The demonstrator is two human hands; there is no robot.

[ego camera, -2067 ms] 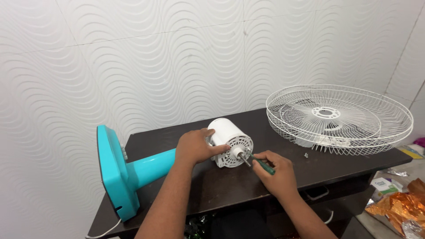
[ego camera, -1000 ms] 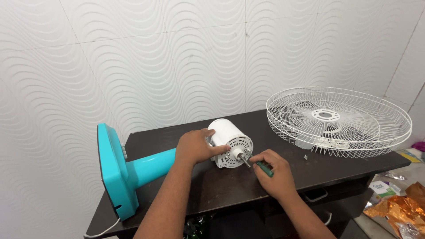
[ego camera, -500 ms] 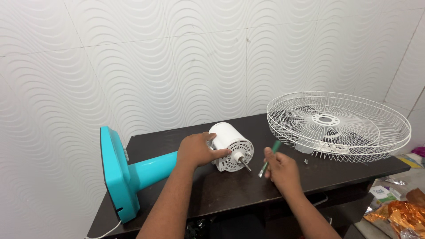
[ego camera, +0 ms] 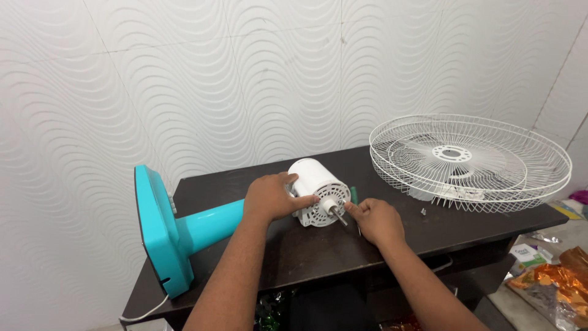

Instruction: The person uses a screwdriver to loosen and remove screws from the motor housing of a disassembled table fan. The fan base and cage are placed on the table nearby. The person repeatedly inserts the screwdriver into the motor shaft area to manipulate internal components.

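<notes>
White motor housing (ego camera: 316, 191) of a dismantled pedestal fan is lying on its side on the dark desk (ego camera: 392, 239), directly between the two hands, its vented round face and bare metal shaft (ego camera: 337, 214) pointing toward the right hand. Left hand (ego camera: 271, 197) is gripping the smooth cylindrical housing from above and from its own side, fingers wrapped over the top, holding it steady. Right hand (ego camera: 375, 220) is resting just beside the shaft tip, fingers curled loosely; a green-handled screwdriver (ego camera: 354, 196) is showing just beyond its knuckles, and I cannot tell whether the hand is holding it or it is lying on the desk. Judgement: work is sitting at the shaft end of the motor, with the right fingertips addressing the shaft or the vented face; a further move here would be calling for a firm brace by the left hand and fine fingertip control at the right. Beyond the left hand, a glossy turquoise stem and flat base (ego camera: 160, 232) are extending toward the desk edge. Well past the right hand, white wire grilles (ego camera: 470, 160) are lying stacked, round and domed, with small loose hardware (ego camera: 423, 211) near them. Desk surface is looking matte, dark brown.
</notes>
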